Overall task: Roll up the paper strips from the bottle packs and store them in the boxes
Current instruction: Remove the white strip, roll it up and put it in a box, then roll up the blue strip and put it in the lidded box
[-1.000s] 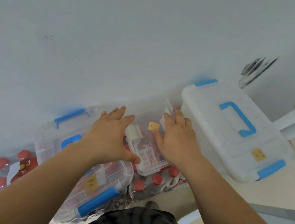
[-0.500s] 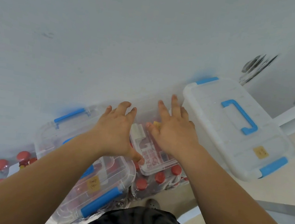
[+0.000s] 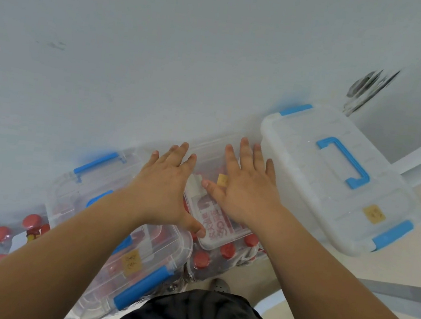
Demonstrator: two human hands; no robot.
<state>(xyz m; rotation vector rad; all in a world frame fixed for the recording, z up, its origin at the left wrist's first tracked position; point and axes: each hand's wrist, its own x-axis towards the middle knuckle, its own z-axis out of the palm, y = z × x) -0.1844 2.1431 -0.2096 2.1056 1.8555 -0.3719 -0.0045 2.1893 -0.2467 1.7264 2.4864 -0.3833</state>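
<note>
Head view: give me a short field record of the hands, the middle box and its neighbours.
middle box: clear, set between the two others
left hand: fingers spread, flat on the box's top
right hand: fingers spread, flat on the box's top
contents: red-printed paper and white roll, seen through the plastic
left box: clear, blue latches, yellow label
right box: white, lid on, blue handle
bottles: red caps, wrapped, below the middle box

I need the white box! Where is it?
The white box sits on the right in the head view, against the wall, just beside the right hand.
</note>
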